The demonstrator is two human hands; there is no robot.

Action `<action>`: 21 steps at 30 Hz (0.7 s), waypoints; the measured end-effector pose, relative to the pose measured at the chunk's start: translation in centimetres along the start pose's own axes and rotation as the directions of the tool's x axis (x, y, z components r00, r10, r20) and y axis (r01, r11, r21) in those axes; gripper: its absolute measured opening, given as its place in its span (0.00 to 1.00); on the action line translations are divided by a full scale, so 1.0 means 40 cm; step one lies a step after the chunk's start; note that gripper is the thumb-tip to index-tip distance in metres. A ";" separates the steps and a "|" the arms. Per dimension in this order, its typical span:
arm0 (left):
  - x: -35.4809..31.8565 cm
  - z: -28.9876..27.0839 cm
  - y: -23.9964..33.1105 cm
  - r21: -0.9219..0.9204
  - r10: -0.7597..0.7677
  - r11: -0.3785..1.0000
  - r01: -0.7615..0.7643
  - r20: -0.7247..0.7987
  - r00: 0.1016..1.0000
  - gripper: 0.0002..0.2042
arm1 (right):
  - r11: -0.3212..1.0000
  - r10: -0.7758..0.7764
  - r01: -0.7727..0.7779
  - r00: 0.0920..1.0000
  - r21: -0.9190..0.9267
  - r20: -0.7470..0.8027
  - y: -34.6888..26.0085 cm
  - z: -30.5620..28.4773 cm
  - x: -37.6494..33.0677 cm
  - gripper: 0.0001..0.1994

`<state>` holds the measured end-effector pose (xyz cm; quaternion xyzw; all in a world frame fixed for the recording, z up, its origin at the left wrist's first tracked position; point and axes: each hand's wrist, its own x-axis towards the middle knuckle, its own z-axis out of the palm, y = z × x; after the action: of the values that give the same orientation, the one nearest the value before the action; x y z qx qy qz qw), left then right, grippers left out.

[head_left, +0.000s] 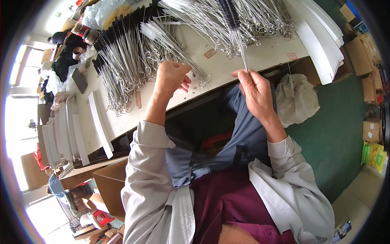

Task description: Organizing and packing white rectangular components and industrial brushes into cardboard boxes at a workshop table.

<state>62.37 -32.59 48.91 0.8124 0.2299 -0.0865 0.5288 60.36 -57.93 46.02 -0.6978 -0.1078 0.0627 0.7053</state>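
Note:
My right hand [256,91] pinches the lower end of a black bristle brush [228,14] on a thin metal wire handle. The brush points away from me, over the table's front edge; whether more than one wire is in the grip I cannot tell. To the left, my left hand [172,79] hovers at the table edge with loosely curled fingers apart, and no object shows in it. Beside its fingertips lie white bristle brushes [156,32] with looped wire ends. A heap of black brushes [122,61] with ring-ended handles spreads left of that hand.
More wire brushes [268,20] are piled along the far side of the white table [95,97]. White folded card strips [325,49] lie at the right end, others [67,130] at the left. A white plastic bag [298,101] hangs by the table's right front. Cardboard boxes [111,185] stand around.

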 end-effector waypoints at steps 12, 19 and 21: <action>-0.060 0.065 -0.023 0.131 0.059 0.990 -0.060 0.011 0.998 0.16 | 0.995 -0.022 0.026 0.999 -0.100 0.042 0.038 0.026 -0.008 0.16; -0.086 0.022 -0.045 -0.401 -0.052 0.910 0.107 0.145 0.988 0.10 | 0.998 -0.029 0.032 0.998 -0.063 0.052 0.028 0.030 -0.002 0.16; -0.092 0.006 -0.070 -0.528 -0.047 0.840 0.127 0.162 0.986 0.10 | 0.998 -0.041 0.045 0.997 -0.050 0.072 0.022 0.041 0.003 0.16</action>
<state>57.87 -32.92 47.92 0.6126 0.2433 -0.1004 0.7453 60.13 -56.31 45.17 -0.7107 -0.1492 0.0694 0.6840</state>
